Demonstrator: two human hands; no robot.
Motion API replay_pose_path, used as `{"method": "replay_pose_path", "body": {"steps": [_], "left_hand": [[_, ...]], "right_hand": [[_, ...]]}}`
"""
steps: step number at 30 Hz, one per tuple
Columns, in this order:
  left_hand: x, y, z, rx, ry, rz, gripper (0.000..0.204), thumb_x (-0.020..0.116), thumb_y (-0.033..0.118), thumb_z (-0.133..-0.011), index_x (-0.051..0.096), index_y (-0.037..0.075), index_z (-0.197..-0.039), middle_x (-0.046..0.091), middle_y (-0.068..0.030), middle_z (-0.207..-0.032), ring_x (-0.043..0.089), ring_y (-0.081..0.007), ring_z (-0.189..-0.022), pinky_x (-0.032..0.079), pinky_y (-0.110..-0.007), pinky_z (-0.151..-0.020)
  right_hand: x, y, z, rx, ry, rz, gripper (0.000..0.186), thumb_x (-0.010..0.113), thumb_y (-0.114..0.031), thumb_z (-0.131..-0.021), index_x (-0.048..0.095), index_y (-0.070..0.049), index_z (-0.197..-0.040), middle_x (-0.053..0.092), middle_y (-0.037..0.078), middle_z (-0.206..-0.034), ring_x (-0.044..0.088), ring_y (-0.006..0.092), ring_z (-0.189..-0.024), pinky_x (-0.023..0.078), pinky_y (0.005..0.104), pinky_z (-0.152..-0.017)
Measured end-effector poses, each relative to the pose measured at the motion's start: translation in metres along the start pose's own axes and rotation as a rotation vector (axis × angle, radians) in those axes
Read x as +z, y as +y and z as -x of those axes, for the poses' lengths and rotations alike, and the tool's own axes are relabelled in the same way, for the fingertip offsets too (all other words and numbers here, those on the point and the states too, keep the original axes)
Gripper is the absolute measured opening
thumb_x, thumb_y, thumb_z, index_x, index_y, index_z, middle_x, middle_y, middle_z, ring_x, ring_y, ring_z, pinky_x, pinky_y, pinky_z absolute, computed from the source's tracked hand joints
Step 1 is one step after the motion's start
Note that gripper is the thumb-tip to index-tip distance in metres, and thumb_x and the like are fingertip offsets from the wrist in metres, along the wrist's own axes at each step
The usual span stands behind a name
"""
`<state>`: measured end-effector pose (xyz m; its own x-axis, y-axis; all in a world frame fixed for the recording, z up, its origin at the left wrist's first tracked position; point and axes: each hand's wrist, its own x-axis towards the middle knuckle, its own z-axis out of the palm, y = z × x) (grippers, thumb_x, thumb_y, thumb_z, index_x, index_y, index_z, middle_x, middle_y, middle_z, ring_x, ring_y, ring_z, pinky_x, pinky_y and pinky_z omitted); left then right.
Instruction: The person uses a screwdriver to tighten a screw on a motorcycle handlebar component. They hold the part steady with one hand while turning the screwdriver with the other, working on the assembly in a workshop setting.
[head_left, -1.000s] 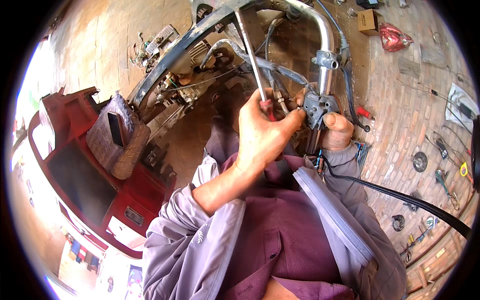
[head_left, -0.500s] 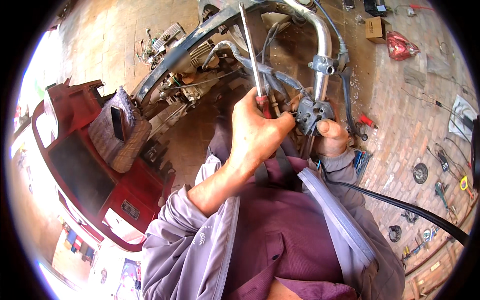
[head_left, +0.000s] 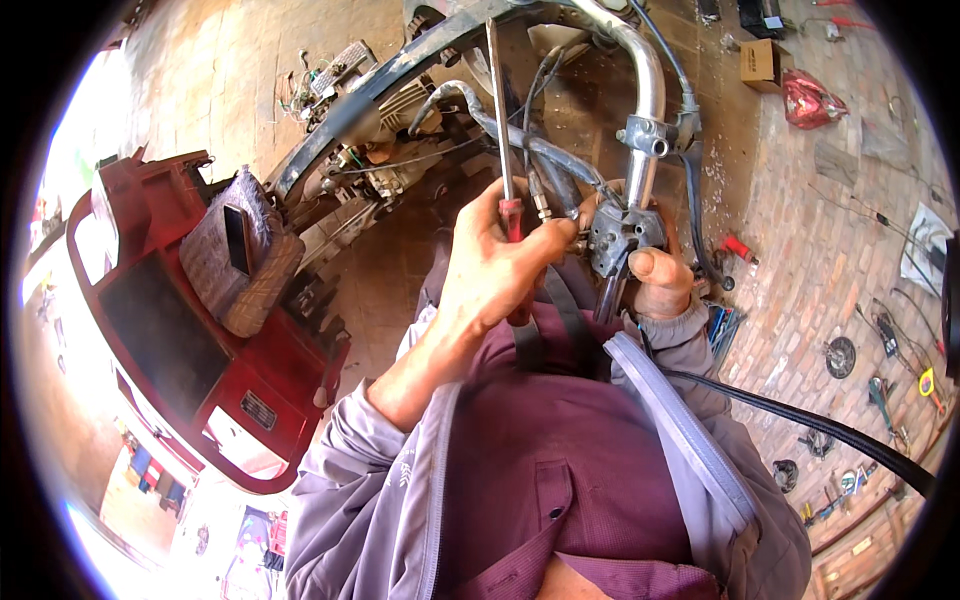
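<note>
My left hand [head_left: 490,250] is closed around the red handle of a long screwdriver [head_left: 502,110], whose steel shaft points away from me. Its thumb and fingertips reach toward a black handlebar switch housing [head_left: 622,236] at the end of a chrome handlebar [head_left: 648,90]. My right hand [head_left: 662,278] grips that housing from the right, thumb on its near face, the other fingers mostly hidden behind. A cable with a metal end [head_left: 542,200] runs beside the left thumb, and a grey-wrapped wiring harness [head_left: 560,155] leads into the housing.
On the left stands a red vehicle body panel [head_left: 250,385], with a cushion [head_left: 215,285] and a phone [head_left: 237,240] on top. A dark metal frame [head_left: 380,90] and engine parts lie beyond. Tools, cables, a cardboard box [head_left: 760,65] and a red bag [head_left: 810,98] lie on the brick floor.
My left hand has shifted slightly left and toward me, bringing the screwdriver with it. The right hand still holds the switch housing, with little movement.
</note>
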<state>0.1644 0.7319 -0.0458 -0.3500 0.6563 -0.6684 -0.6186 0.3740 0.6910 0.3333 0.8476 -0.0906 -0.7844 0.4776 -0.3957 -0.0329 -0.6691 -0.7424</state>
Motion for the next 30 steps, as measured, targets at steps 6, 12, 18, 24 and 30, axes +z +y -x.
{"method": "replay_pose_path", "body": {"steps": [6, 12, 18, 24, 30], "left_hand": [[-0.017, -0.043, -0.005, 0.113, -0.146, 0.275, 0.036, 0.065, 0.003, -0.079, 0.057, -0.003, -0.113, 0.068, -0.0109, -0.093, 0.062, -0.0128, -0.068, 0.048, -0.024, -0.054], [-0.015, -0.059, -0.023, 0.231, -0.265, 0.248, 0.027, 0.070, -0.004, -0.081, 0.063, 0.000, -0.107, 0.065, -0.0048, -0.093, 0.058, -0.0066, -0.069, 0.044, -0.021, -0.055], [-0.021, -0.047, -0.032, 0.346, -0.360, 0.060, 0.016, 0.078, 0.010, -0.083, 0.070, 0.003, -0.094, 0.064, -0.0042, -0.098, 0.056, -0.0074, -0.069, 0.045, -0.022, -0.060], [-0.019, -0.046, -0.040, 0.348, -0.443, 0.199, 0.016, 0.080, 0.010, -0.080, 0.071, 0.000, -0.089, 0.067, -0.0044, -0.085, 0.060, -0.0121, -0.081, 0.050, -0.029, -0.075], [-0.021, -0.041, -0.038, 0.298, -0.446, 0.081, 0.015, 0.078, 0.010, -0.082, 0.071, -0.001, -0.089, 0.067, -0.0043, -0.082, 0.059, -0.0106, -0.076, 0.048, -0.027, -0.071]], "right_hand": [[0.006, -0.004, 0.000, 0.047, -0.029, -0.056, 0.080, 0.078, -0.027, -0.065, 0.045, 0.002, -0.133, 0.061, 0.018, -0.115, 0.063, 0.0233, -0.100, 0.051, 0.0352, -0.087], [0.007, -0.001, 0.001, 0.039, 0.019, -0.151, 0.079, 0.076, -0.023, -0.065, 0.045, 0.002, -0.133, 0.062, 0.018, -0.116, 0.064, 0.0242, -0.099, 0.052, 0.0358, -0.086], [0.004, -0.003, 0.002, 0.077, -0.026, -0.211, 0.079, 0.077, -0.020, -0.066, 0.044, 0.002, -0.134, 0.061, 0.018, -0.117, 0.065, 0.0265, -0.101, 0.055, 0.0382, -0.086], [0.002, -0.003, 0.004, 0.117, -0.016, -0.226, 0.078, 0.078, -0.020, -0.066, 0.045, 0.000, -0.134, 0.060, 0.019, -0.119, 0.064, 0.0267, -0.102, 0.055, 0.0384, -0.086], [0.007, -0.003, 0.006, 0.078, 0.018, -0.186, 0.077, 0.077, -0.021, -0.068, 0.045, 0.000, -0.134, 0.060, 0.018, -0.119, 0.063, 0.0259, -0.102, 0.054, 0.0378, -0.087]]}}
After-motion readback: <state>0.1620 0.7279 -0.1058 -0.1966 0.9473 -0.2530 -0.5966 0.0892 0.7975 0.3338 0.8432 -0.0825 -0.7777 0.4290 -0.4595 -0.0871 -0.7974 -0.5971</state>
